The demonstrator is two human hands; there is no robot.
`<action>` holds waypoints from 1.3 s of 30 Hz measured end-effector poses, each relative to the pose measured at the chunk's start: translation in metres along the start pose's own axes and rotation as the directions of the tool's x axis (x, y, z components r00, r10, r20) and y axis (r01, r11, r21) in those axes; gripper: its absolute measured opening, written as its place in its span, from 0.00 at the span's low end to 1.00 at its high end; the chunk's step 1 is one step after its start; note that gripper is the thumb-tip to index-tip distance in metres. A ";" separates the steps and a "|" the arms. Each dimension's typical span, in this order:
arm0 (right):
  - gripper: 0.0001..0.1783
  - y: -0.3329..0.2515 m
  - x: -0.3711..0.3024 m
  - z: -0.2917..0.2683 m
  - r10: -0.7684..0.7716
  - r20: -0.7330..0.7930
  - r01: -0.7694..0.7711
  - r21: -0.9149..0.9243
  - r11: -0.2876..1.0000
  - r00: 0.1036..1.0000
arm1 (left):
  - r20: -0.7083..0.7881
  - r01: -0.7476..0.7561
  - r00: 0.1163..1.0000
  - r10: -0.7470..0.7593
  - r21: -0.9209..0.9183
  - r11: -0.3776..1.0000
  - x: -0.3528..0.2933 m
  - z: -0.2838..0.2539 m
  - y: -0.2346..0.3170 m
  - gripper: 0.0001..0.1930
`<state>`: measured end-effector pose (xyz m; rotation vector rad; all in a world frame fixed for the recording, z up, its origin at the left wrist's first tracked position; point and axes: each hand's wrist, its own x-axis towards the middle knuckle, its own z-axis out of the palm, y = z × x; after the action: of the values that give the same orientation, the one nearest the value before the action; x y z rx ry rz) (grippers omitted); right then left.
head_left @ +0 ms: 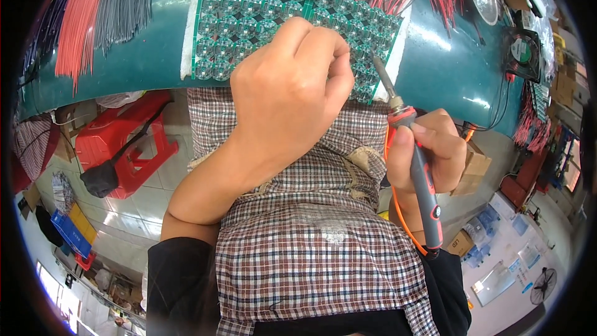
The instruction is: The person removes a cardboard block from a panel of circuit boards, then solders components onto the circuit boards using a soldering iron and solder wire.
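One slim, grey soldering iron (pixel 425 201), red-trimmed, metal-tipped

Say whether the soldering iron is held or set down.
Held: the right hand grips the soldering iron, its tip toward the green boards.

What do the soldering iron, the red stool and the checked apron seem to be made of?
Soldering iron: dull grey-and-red grip, probably plastic or rubber; slim greyish tip, apparently metal.
Red stool: likely moulded plastic, judging by its smooth sheen and even colour.
Checked apron: matte woven cloth, shown by its soft creases; fibre unclear.
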<state>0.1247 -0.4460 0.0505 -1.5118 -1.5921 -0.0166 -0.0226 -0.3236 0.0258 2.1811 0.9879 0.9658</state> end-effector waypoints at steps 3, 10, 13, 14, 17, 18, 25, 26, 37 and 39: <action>0.15 0.005 -0.004 0.007 -0.004 -0.017 0.004 0.012 1.000 1.000 | 0.008 0.005 1.000 -0.005 -0.004 1.000 0.000 0.000 0.000 0.06; 0.16 0.010 -0.004 0.010 -0.003 -0.002 0.003 -0.019 1.000 1.000 | -0.007 -0.016 1.000 0.016 0.006 1.000 0.002 0.003 -0.001 0.07; 0.17 0.011 -0.005 0.012 -0.008 -0.001 0.007 -0.018 1.000 1.000 | -0.004 -0.020 1.000 0.020 0.018 1.000 0.003 0.003 0.000 0.07; 0.17 0.011 -0.006 0.013 -0.007 -0.001 0.007 -0.017 1.000 1.000 | 0.000 -0.024 1.000 0.024 0.022 0.999 0.003 0.003 0.000 0.07; 0.18 0.009 -0.008 0.013 -0.018 0.003 0.018 -0.039 0.999 1.000 | 0.000 -0.031 1.000 0.031 0.026 0.999 0.002 0.002 0.000 0.07; 0.19 0.007 -0.008 0.014 -0.020 -0.001 0.020 -0.056 0.998 1.000 | 0.000 -0.032 1.000 0.032 0.027 0.999 0.002 0.002 0.000 0.07; 0.20 0.003 -0.008 0.015 -0.013 0.012 0.014 -0.108 0.994 1.000 | -0.010 -0.044 0.999 0.044 0.012 0.999 0.001 0.005 -0.002 0.06; 0.20 0.003 -0.009 0.016 -0.015 0.012 0.016 -0.107 0.994 1.000 | -0.020 -0.053 0.998 0.054 0.016 0.998 0.002 0.006 -0.002 0.06; 0.19 -0.003 0.001 0.019 -0.009 0.026 0.013 -0.148 0.989 1.000 | 0.006 -0.080 0.997 0.080 0.036 0.996 0.004 0.009 -0.005 0.05; 0.19 -0.003 0.003 0.019 -0.016 0.038 0.021 -0.152 0.988 0.999 | -0.014 -0.093 0.996 0.093 0.028 0.995 0.003 0.009 -0.005 0.05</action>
<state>0.1115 -0.4330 0.0429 -1.6229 -1.6653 -0.1248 -0.0158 -0.3200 0.0182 2.2634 0.9186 1.0179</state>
